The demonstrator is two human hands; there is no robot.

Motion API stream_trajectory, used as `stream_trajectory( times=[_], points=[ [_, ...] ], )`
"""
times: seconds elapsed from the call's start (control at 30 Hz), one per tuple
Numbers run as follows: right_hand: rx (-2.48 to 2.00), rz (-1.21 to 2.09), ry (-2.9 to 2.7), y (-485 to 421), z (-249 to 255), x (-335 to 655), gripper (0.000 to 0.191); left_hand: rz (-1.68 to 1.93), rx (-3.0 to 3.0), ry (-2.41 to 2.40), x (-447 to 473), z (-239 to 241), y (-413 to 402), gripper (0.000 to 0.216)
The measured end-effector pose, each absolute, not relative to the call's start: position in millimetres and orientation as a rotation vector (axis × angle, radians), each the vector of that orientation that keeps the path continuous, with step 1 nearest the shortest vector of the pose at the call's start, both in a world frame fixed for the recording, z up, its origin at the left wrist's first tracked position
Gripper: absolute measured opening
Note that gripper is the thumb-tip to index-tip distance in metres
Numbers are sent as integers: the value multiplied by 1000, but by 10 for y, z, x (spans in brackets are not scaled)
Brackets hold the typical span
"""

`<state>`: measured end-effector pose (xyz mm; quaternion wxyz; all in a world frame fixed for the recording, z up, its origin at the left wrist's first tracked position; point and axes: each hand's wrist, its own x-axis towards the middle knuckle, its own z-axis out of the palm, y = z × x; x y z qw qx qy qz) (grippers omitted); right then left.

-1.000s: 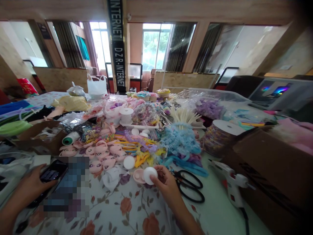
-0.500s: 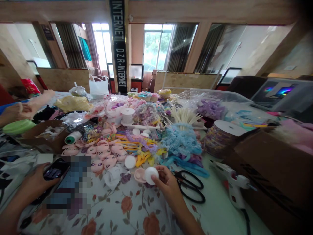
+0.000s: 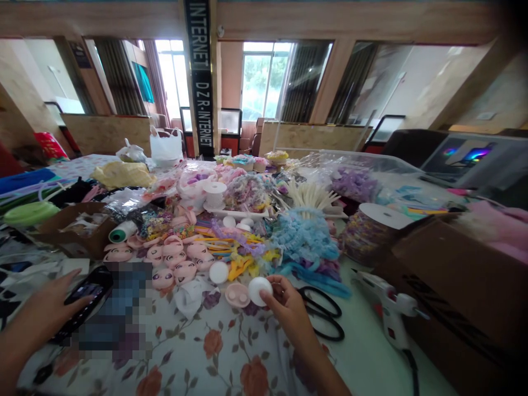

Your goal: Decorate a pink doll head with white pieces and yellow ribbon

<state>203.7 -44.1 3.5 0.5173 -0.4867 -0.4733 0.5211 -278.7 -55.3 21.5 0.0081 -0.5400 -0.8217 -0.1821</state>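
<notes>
My right hand (image 3: 284,297) pinches a smooth white ball (image 3: 260,291) between thumb and fingers, just above the flowered tablecloth (image 3: 185,352). Left of the ball lies a pink moulded doll face (image 3: 237,295), its hollow back turned up. Black-handled scissors (image 3: 325,313) rest by my right wrist, their blades partly hidden. At the left, my left hand (image 3: 58,308) has its fingers apart, the thumb across a dark phone (image 3: 88,291) that lies on the table. Beside the phone is a blurred-out patch. Another white ball (image 3: 219,272) sits near several printed doll faces (image 3: 185,269).
A glue gun (image 3: 390,305) lies at the right beside a cardboard box (image 3: 462,291). Blue mesh ribbon (image 3: 307,236), yellow ribbons (image 3: 243,267) and a ribbon spool (image 3: 377,231) crowd the middle. Farther left are a small open box (image 3: 78,228) and a thread cone (image 3: 122,232).
My right hand has moved the white ball slightly right and up, uncovering more of the doll face. My left fingers have spread and shifted left over the phone. Another person's hand has left the far left.
</notes>
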Motion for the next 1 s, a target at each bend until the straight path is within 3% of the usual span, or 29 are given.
stream_trajectory(
  times=[0.1,0.2,0.3,0.37,0.5,0.6,0.73,1.0],
  points=[
    [-1178,1223,-1146,-401,144,1993,41,-947,-1699,-2543,-2131,566,-531,49],
    [-1152,1211,-1226,-340,287,1877,38,-1674,-2130,-2509,-1107,760,-454,45],
    [-1107,1176,-1359,-296,410,1751,33,-2276,-2564,-2251,-224,682,-329,58],
    [-1075,1159,-1422,-264,468,1711,31,-2371,-2776,-2081,93,555,-240,54],
    [-1167,1074,-1595,-12,560,1808,34,-2585,-2600,-2086,139,359,-93,38],
    [-1423,733,-1710,460,622,1948,33,-2817,-2269,-2099,-10,313,-40,38],
    [-1638,559,-1703,1202,622,1941,23,-3001,-1957,-2057,-84,326,-69,38],
    [-1876,487,-1779,1613,381,1566,31,-3126,-1994,-2243,-21,248,-145,40]
  ],
)
